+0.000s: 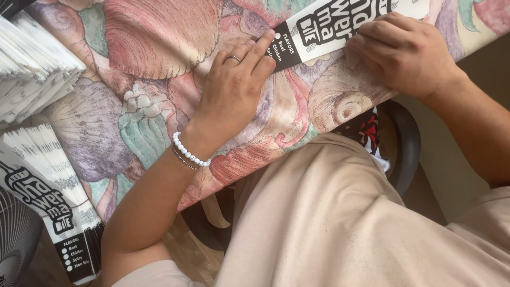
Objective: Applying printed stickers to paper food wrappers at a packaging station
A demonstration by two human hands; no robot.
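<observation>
Pressing flat on a long white paper sleeve with a black end, lying across the upper middle of the desk, which is covered in a shell-patterned cloth. Resting the left hand palm down, fingers together, fingertips touching the sleeve's black end; wearing a ring and a white bead bracelet at the wrist. Pinning the sleeve's white part under the right hand, fingers curled and bunched on the paper. Keeping both hands apart, one at each stretch of the sleeve. Lying at the left edge: a fanned stack of matching sleeves and a second white pile above it.
</observation>
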